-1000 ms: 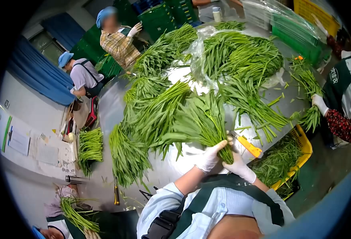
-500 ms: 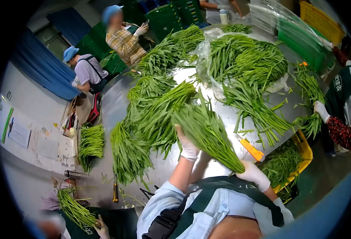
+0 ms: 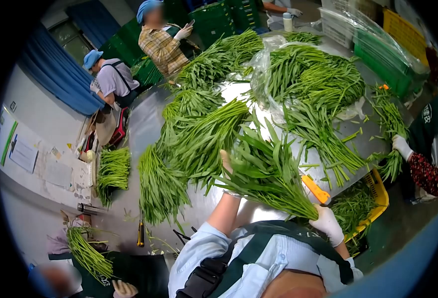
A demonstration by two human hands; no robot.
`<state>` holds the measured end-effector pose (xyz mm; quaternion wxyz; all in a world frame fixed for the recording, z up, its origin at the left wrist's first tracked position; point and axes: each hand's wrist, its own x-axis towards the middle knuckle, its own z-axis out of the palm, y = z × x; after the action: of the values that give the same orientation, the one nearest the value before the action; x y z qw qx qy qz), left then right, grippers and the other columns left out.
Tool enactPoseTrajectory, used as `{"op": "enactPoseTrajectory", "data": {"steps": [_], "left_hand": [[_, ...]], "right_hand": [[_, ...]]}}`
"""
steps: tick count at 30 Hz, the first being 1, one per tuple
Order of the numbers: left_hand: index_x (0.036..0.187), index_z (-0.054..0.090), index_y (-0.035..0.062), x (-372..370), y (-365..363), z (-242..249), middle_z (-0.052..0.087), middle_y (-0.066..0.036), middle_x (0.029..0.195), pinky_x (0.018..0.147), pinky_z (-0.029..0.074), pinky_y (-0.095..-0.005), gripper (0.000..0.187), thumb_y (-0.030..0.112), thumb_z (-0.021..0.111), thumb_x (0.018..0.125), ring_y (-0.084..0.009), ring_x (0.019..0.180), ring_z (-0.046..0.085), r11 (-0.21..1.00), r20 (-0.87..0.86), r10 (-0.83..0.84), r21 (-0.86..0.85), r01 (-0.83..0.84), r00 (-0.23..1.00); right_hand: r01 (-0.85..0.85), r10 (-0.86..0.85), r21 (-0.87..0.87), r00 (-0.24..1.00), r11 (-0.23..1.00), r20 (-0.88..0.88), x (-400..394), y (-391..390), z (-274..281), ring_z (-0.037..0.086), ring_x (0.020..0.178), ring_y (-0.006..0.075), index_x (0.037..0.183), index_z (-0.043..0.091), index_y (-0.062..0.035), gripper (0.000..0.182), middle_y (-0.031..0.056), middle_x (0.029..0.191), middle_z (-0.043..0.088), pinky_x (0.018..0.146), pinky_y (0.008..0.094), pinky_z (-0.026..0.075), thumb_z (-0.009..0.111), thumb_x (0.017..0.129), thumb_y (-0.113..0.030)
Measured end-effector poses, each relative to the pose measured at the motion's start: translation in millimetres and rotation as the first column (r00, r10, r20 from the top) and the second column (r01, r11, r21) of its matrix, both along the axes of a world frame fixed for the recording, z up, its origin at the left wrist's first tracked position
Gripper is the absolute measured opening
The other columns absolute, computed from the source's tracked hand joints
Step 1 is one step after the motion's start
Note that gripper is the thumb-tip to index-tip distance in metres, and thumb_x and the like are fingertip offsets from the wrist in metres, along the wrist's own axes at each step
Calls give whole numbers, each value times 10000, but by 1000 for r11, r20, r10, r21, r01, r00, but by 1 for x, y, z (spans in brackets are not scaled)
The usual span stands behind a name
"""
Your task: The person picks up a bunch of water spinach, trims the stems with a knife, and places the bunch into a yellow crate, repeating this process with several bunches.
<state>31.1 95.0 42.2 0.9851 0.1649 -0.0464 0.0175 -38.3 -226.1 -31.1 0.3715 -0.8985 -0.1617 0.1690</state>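
Note:
A bunch of leafy green vegetables (image 3: 273,171) slants across in front of my body, leaves up and left, stems down and right. My right hand (image 3: 328,226), in a white glove, is closed round the stem ends. My left hand (image 3: 226,164) is at the leafy end, with a digit stretched upward; leaves cover much of its palm and other fingers. Just beyond the stems lies an orange-handled knife (image 3: 315,189). Further bunches of the same greens (image 3: 206,134) lie left of my left hand.
A metal table (image 3: 149,119) carries several piles of greens (image 3: 313,79) and clear plastic film. A yellow crate (image 3: 382,198) with greens stands at the right edge. A person's gloved hand (image 3: 402,147) is at the right; another person's hand (image 3: 124,289) is lower left. A dark-handled tool (image 3: 140,233) lies at left.
The bunch's leaves have fanned out wider and now cover more of my left hand. My right hand has shifted a little to the right with the stems. The view has tilted slightly.

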Motion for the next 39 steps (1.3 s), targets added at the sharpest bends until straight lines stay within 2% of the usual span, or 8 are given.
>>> {"op": "enactPoseTrajectory", "data": {"steps": [10,15,17,24,25,28,35,39], "left_hand": [[1396,227,73,-6,8,26,352,-160,1366,1028,294,-405,826,670,317,832,-296,1197,399,965,121,-49,262,15,991],[1362,282,47,-6,-11,33,406,-186,1308,1002,335,-385,630,213,583,835,-283,1188,426,386,189,496,826,-411,848],[1316,354,29,-21,-32,47,439,-201,1264,990,350,-386,625,101,630,761,-304,1163,450,-137,588,319,805,-578,743],[1247,448,140,-50,-105,72,491,-116,1230,987,336,-458,524,222,566,743,-264,1176,448,-342,452,-782,265,-902,429],[1291,395,144,-49,-106,64,496,-135,1207,982,337,-458,526,203,508,781,-252,1049,543,-384,369,-822,202,-901,433],[1349,318,120,-53,-101,49,605,-86,799,613,507,-362,590,158,480,783,-191,548,597,-596,19,-782,269,-756,623],[1382,194,-2,-55,-87,27,553,-65,566,420,449,-350,750,180,538,741,-231,447,554,-660,-114,-724,401,-635,681],[1000,520,29,-46,-83,21,572,-68,611,502,479,-349,260,141,512,765,-242,541,598,-665,-149,-737,337,-667,659]], "right_hand": [[272,-306,263,947,926,96,17,-14,27,624,728,228,1004,575,1,373,148,781,634,678,299,477,592,632,-20],[424,-485,536,874,730,-30,36,-16,13,549,539,114,827,534,15,138,61,703,577,522,249,462,554,695,-22],[445,-445,455,888,772,-114,40,-7,25,541,611,149,847,556,17,188,69,668,567,609,282,450,590,679,-60],[-205,104,321,947,925,303,36,39,59,604,883,267,1050,561,-29,371,123,966,624,797,350,466,617,729,-207],[-314,190,138,812,939,553,33,47,59,594,909,287,1061,560,-38,391,130,973,617,819,369,458,619,740,-253],[-419,408,-81,904,904,-125,32,65,69,574,947,296,1048,567,-33,420,173,945,609,848,364,439,609,739,-316],[-336,353,117,915,935,-195,23,61,72,613,809,326,961,603,6,431,211,848,629,732,367,480,652,680,-317],[-233,273,218,945,948,-180,17,65,45,619,775,330,848,613,23,348,229,798,623,705,366,491,634,676,-279]]}}
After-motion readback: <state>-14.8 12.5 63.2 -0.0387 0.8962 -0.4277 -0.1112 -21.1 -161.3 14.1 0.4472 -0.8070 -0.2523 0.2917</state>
